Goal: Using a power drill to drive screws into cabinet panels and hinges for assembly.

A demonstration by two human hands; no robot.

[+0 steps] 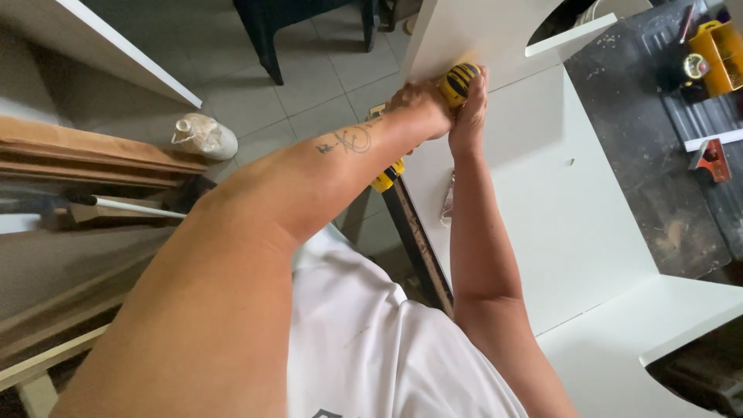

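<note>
— Left hand [414,104]?
— Wrapped tight round the back of a yellow and black power drill [460,81], fingers closed on the body. Tattooed forearm stretched out long toward it.
— And the right hand [469,116]?
— Cupped shut against the same drill from the near side, palm pressed on, thumb side up by the striped yellow part. Both hands touching each other there.
— Where on the work?
— Up at the far end of the white panel [557,209], right where an upright white board [472,35] meets the flat one. Drill held against that joint. Bit itself hidden behind the hands, so cannot tell where it touches.
— Any more of the tool showing?
— A yellow piece [386,178] peeking out under the left forearm, beside the panel's left edge. Cannot tell whether part of the drill or something separate.
— Further out?
— Small clear plastic bag [448,200] lying on the panel just left of the right forearm. A tiny dark speck [570,162] near the panel's middle, too small to name. Dark workbench [658,178] to the right, with a yellow tool case [720,50] at its far corner and a red and grey tool [712,159] nearer. Tiled floor [309,93] to the left, a whitish plastic jug [204,136] standing on it, wooden planks [85,155] beside that. Dark chair legs [271,46] at the top. White T-shirt [371,348] close below.
</note>
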